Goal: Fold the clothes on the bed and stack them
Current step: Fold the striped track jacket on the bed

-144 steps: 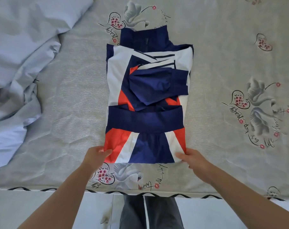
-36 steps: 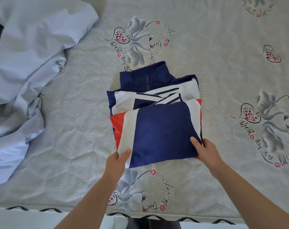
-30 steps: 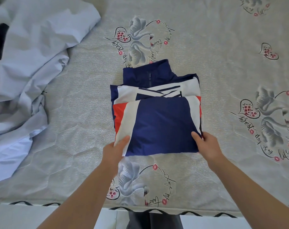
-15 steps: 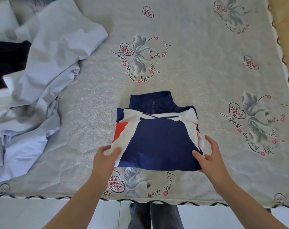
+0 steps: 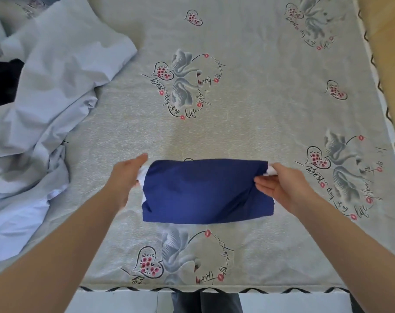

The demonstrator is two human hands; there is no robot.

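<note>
The folded jacket (image 5: 205, 190) shows as a compact navy bundle with white edges at both sides, lifted just above the bed (image 5: 248, 123). My left hand (image 5: 126, 177) holds its left end, fingers tucked under the bundle. My right hand (image 5: 282, 184) grips the right end, thumb on top and fingers beneath. The jacket's collar and its red and white panels are hidden inside the fold.
A rumpled pale blue sheet (image 5: 56, 98) is heaped at the left of the bed, with a black garment (image 5: 2, 82) showing at its far left edge. The bed's near edge (image 5: 192, 290) lies below the bundle; its right edge (image 5: 382, 86) borders a tan surface.
The jacket's lower half was folded up over its top. Both hands then took the bundle by its ends and raised it off the bed, so only the navy side shows.
</note>
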